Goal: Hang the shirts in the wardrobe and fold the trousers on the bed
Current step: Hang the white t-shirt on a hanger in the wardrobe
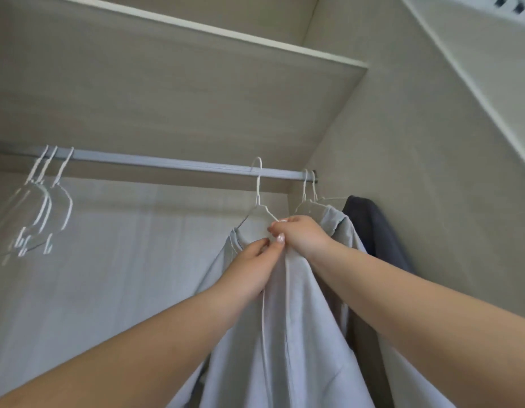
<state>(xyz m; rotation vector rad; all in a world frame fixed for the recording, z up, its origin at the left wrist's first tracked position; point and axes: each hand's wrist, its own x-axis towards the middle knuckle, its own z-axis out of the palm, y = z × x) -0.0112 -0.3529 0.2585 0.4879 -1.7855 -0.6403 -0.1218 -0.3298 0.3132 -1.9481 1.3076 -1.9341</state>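
A pale grey cotton shirt (287,319) is hung on a white wire hanger (258,198) hooked over the grey metal wardrobe rail (155,161). Its collar is pinched by both hands, the left hand (252,265) at seven o'clock of the right hand (302,235).

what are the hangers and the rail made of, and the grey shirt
Hangers: thin white wire, probably coated metal, given the slim bent outline. Rail: looks like matte grey metal, smooth and straight. Grey shirt: soft woven cloth, perhaps cotton, draping in loose folds.
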